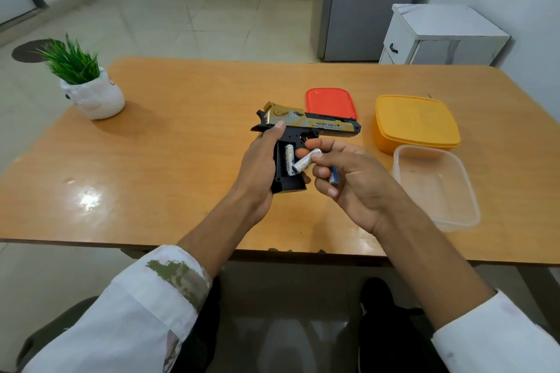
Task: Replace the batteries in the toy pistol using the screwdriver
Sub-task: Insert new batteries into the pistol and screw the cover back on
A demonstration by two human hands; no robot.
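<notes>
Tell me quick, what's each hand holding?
Left hand: closed around the toy pistol grip.
Right hand: closed on a white battery, blue-tipped battery tucked under the fingers.

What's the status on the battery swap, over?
Left hand grips toy pistol, one battery seated. Right hand angling second battery in. Nothing blocking.

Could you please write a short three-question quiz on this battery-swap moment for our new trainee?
1. Which hand grips the toy pistol?
2. True or false: the grip compartment is closed.
3. The clear container on the table is: A) lidded B) open

Key:
1. The left hand.
2. False: it is open, with one battery seated inside; the right hand holds a second battery at it.
3. B.
</notes>
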